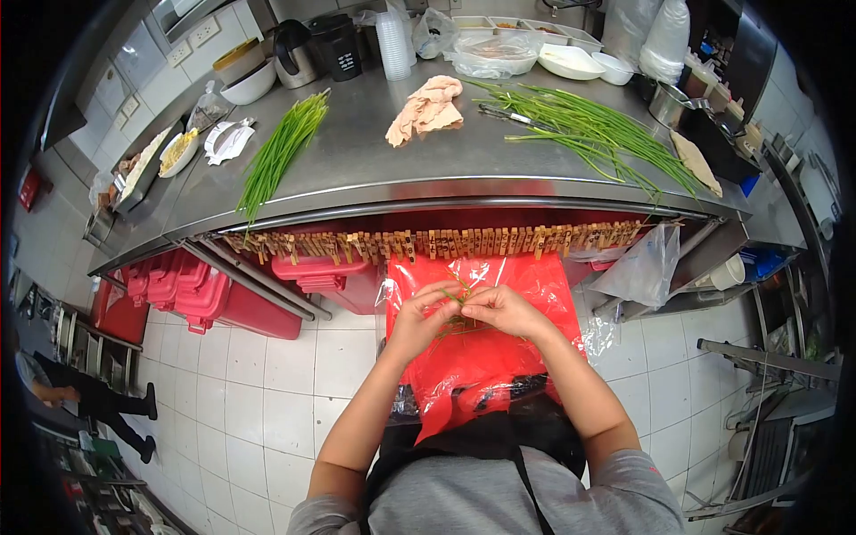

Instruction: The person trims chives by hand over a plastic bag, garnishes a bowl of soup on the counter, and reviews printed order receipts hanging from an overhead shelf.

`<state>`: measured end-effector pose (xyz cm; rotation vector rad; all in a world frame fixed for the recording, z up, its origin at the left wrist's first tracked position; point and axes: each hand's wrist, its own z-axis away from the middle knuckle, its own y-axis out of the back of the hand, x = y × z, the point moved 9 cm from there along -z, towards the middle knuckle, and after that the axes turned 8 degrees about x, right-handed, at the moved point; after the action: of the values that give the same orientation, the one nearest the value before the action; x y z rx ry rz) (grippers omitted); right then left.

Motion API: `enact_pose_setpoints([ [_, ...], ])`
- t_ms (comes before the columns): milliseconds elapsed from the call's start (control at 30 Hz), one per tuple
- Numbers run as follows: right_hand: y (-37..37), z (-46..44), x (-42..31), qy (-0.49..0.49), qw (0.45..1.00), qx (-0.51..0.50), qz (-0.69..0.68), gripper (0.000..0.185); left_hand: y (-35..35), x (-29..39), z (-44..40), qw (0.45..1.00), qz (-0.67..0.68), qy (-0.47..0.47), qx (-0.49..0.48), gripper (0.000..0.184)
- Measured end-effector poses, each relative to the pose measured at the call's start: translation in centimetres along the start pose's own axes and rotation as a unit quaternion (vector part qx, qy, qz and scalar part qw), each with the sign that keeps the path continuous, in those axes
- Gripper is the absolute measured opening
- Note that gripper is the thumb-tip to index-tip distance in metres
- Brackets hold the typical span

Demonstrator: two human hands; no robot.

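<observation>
My left hand [425,315] and my right hand [506,310] meet in front of me, fingertips almost touching. Between them is a small piece of thin green chives [453,297], pinched by both hands. Beneath the hands a red plastic bag [481,373] hangs wide below the counter edge, with some green scraps on it. On the steel counter lie a neat bunch of long chives [287,152] at the left and a looser, spread pile [588,127] at the right. A knife [508,115] rests against that right pile.
A crumpled pinkish cloth [426,110] lies mid-counter. Clothespins [446,242] line the bar under the counter edge. Red bins [223,299] stand below left. Cups [392,46], bowls [249,82] and trays [522,28] sit at the back. A person [94,397] is at far left.
</observation>
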<state>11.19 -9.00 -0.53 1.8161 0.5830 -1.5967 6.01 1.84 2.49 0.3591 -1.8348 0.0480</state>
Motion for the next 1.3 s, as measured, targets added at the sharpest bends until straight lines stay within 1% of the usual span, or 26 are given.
enact_pose_setpoints([
  [67,-0.4,-0.1,-0.4,0.010,1.000,-0.010,0.018,0.020,0.2,-0.9,-0.6,0.999,0.027,0.039,-0.022,0.021],
  [100,-0.1,-0.3,-1.1,0.030,0.999,0.004,0.028,0.019,0.1,-1.1,-0.9,0.997,0.041,0.059,-0.034,0.022],
  [167,0.4,-0.3,-2.8,0.067,0.996,0.032,0.046,0.018,-0.3,-0.4,-1.4,0.999,0.004,0.016,-0.052,0.023],
  [200,0.6,-0.5,-3.0,0.069,0.996,0.039,0.035,0.018,-0.6,0.4,-1.5,0.998,-0.015,-0.006,-0.061,0.023],
  [267,0.9,-0.9,-3.4,0.074,0.996,0.053,0.012,0.016,-0.6,0.9,-1.5,0.993,0.098,0.062,0.011,0.024],
  [300,1.3,-1.1,-3.4,0.068,0.993,0.088,-0.026,0.015,-0.6,0.9,-1.4,0.983,0.154,0.094,0.046,0.025],
  [367,2.3,-1.3,-3.1,0.054,0.981,0.159,-0.099,0.014,-1.3,0.0,-1.2,0.969,0.212,0.121,0.042,0.027],
  [400,2.6,-1.3,-3.1,0.040,0.976,0.169,-0.134,0.014,-1.5,-0.5,-0.9,0.960,0.241,0.135,0.039,0.028],
  [467,3.0,-1.1,-3.3,0.013,0.961,0.186,-0.202,0.014,-2.3,-1.6,0.2,0.953,0.244,0.178,-0.010,0.026],
  [500,3.2,-1.1,-3.2,0.013,0.957,0.194,-0.214,0.014,-2.7,-2.1,0.9,0.948,0.245,0.200,-0.035,0.025],
  [567,3.9,-1.0,-3.1,0.013,0.949,0.209,-0.236,0.015,-2.5,-3.3,1.5,0.950,0.236,0.203,-0.032,0.024],
  [667,4.8,-0.8,-3.8,0.025,0.943,0.225,-0.244,0.014,-2.2,-3.8,2.2,0.947,0.238,0.214,-0.019,0.021],
  [767,4.9,-0.7,-4.4,0.060,0.942,0.229,-0.238,0.014,-1.8,-4.3,2.5,0.938,0.252,0.239,0.002,0.019],
  [867,3.8,0.3,-7.7,0.117,0.957,0.221,-0.150,0.013,-1.6,-5.4,2.5,0.918,0.300,0.260,0.014,0.019],
  [900,3.2,0.6,-8.6,0.172,0.959,0.213,-0.079,0.012,-1.5,-5.8,2.4,0.909,0.321,0.265,0.016,0.019],
  [1000,1.9,1.0,-9.5,0.188,0.953,0.172,-0.162,0.011,-0.9,-7.8,2.7,0.906,0.283,0.313,0.035,0.024],
  [1033,2.0,1.1,-10.0,0.196,0.947,0.174,-0.185,0.011,-0.9,-8.0,2.7,0.912,0.275,0.304,0.024,0.027],
  [1100,2.2,0.8,-10.5,0.159,0.963,0.154,-0.152,0.014,-0.8,-7.5,2.6,0.923,0.259,0.285,-0.001,0.032],
  [1133,2.3,0.7,-10.3,0.139,0.971,0.143,-0.135,0.015,-0.3,-6.8,2.2,0.939,0.237,0.249,0.015,0.034],
  [1200,1.3,0.4,-7.6,0.054,0.985,0.105,-0.129,0.017,0.6,-4.4,1.5,0.965,0.193,0.173,0.050,0.038],
  [1233,0.6,0.2,-6.2,0.016,0.989,0.082,-0.125,0.019,0.2,-3.1,1.3,0.964,0.209,0.162,0.028,0.037],
  [1300,-0.5,0.0,-4.4,-0.007,0.995,0.051,-0.086,0.020,0.0,-0.2,1.1,0.964,0.232,0.131,-0.005,0.036],
])
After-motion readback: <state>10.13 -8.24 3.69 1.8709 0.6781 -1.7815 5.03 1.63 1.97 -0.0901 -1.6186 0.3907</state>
